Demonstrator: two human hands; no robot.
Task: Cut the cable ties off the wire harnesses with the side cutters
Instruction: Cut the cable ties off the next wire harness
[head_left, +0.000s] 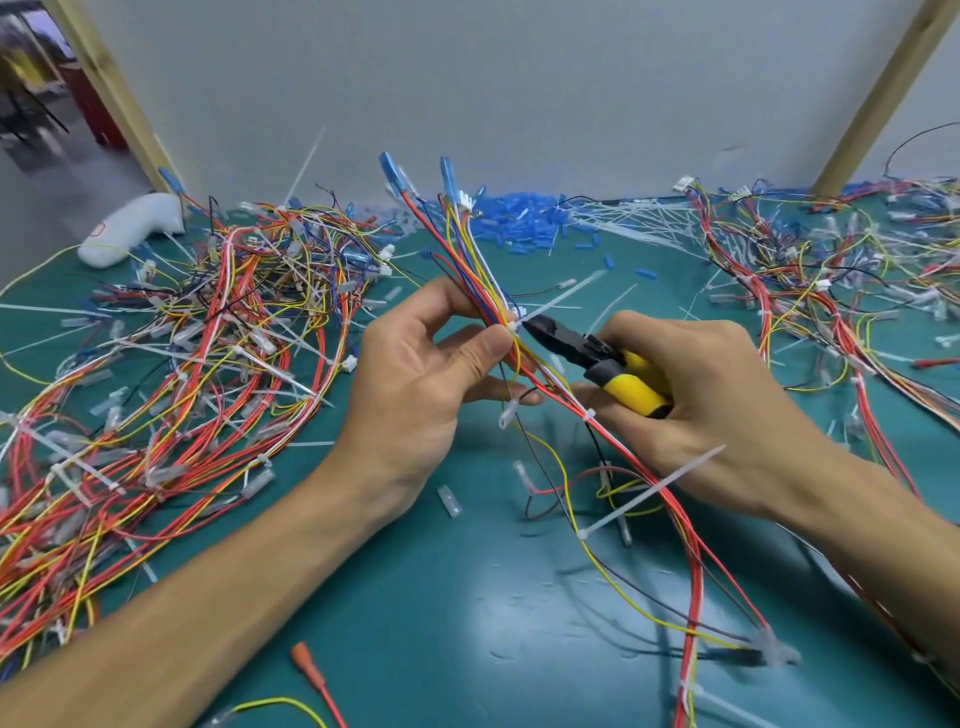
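your left hand (415, 374) pinches the bundle of red, yellow and blue wires (470, 270) — your right hand (711, 395) grips the yellow-handled black side cutters (602, 358), tips at the thin white plastic cable tie (558, 297).

The left wire pile (171, 374) and right wire pile (831, 301) flank open mat (415, 623).

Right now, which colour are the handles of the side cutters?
Yellow with black, on the side cutters; head view.

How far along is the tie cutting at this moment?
Done: loose cable ties lie heaped by the back wall, apparently cut off. In hand: the left hand pinches a harness while the right hand sets the side cutters against a tie on it. Left: more ties lower on that harness, and the left heap still shows ties.
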